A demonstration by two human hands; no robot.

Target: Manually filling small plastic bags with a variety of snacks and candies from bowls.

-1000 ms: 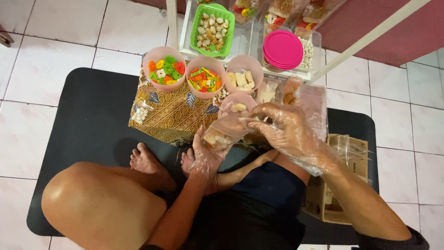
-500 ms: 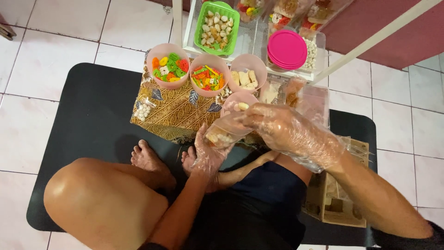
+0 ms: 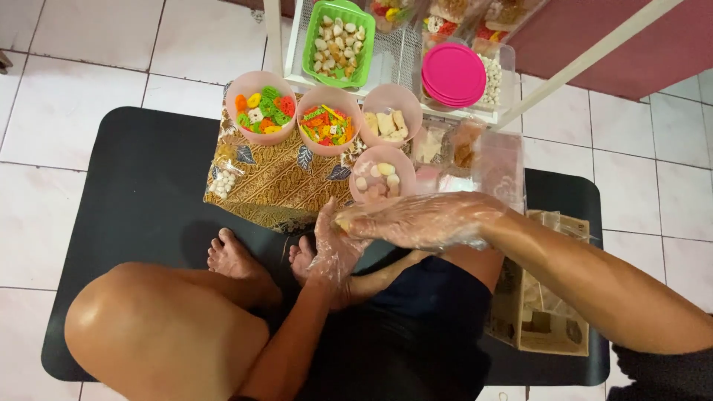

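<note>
Both my hands wear thin clear plastic gloves. My left hand (image 3: 332, 245) is raised above my feet and holds a small clear bag of pale snack pieces (image 3: 344, 222), mostly hidden. My right hand (image 3: 416, 220) lies flat across the top of that bag, fingers pointing left and touching it. Just beyond the hands stands a pink bowl (image 3: 380, 175) with pale round pieces. Behind it stand three more pink bowls: one with colourful round crackers (image 3: 261, 106), one with colourful sticks (image 3: 328, 120), one with beige pieces (image 3: 391, 115).
The bowls stand on a brown patterned cloth (image 3: 267, 182) over a black mat (image 3: 141, 193) on white tiles. A green basket (image 3: 339, 41) and pink lids (image 3: 453, 74) sit on a low white rack. Clear bags (image 3: 499, 163) and a cardboard box (image 3: 549, 327) lie to my right.
My right hand has come down from the mouth of the bag and now lies flat over it, covering it. The pink bowl behind it is now uncovered. My left hand stayed put.
</note>
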